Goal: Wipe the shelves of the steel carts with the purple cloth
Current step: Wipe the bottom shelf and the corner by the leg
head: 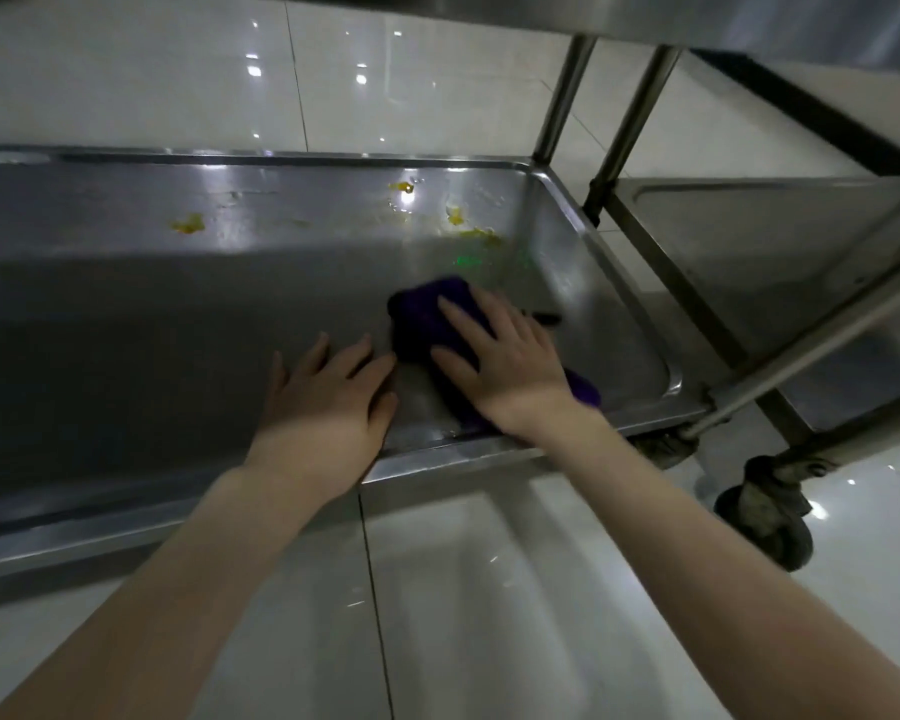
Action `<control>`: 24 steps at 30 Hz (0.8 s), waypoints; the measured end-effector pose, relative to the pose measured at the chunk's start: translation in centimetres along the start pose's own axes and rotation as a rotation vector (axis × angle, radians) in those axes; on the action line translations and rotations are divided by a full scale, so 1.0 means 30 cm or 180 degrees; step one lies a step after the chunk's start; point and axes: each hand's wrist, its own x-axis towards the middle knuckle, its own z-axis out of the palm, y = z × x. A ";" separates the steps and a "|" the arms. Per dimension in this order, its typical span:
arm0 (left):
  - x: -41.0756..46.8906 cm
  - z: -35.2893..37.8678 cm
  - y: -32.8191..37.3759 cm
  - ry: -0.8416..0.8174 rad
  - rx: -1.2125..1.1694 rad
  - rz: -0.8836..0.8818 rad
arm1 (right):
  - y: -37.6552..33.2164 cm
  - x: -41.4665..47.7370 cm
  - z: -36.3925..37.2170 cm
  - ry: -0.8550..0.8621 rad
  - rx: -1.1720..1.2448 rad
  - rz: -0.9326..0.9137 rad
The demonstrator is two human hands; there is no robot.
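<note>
Pressing down with right grip (500, 366), fingers spread flat, on purple cloth (427, 319) near front right corner of the shelf (437, 459). Bracing with left grip (328, 392), spread too, just beside. Could smear yellow spills (188, 224) along the far edge rather than lift them; could set the castor (663, 449) rolling under a hard shove.

Right hand (510, 366) flat on purple cloth (432, 317), left hand (328, 392) beside it, steel shelf (126, 314) (yellow stains (188, 224) behind)

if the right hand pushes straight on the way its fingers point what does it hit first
The right hand, flat on the purple cloth, would likely reach the yellow smears first, then the back wall of the shelf; depth is unclear.
</note>
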 end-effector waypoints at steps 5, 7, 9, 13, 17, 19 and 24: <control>-0.007 -0.007 -0.009 0.0048 0.0003 0.0033 | 0.077 0.345 -0.014 -0.0332 0.0035 0.0524; -0.007 -0.011 -0.013 0.0013 -0.0037 0.0013 | 0.059 0.322 -0.022 -0.0357 0.0021 0.0480; 0.002 -0.013 -0.013 -0.0047 -0.0047 -0.0029 | 0.050 0.199 -0.032 -0.0303 0.0025 0.0274; 0.002 -0.008 -0.013 -0.0098 0.0116 0.0019 | 0.068 -0.184 -0.067 -0.0042 -0.0118 -0.0091; 0.023 -0.028 0.003 -0.0164 0.0282 0.0003 | 0.108 -0.158 -0.066 -0.0135 0.0008 -0.0089; 0.058 -0.043 0.023 -0.0130 0.0238 -0.0029 | 0.138 0.006 -0.047 -0.0135 0.0014 0.0033; 0.142 -0.015 0.097 -0.0380 0.0062 0.0433 | 0.202 0.374 -0.050 -0.0257 0.0044 0.0698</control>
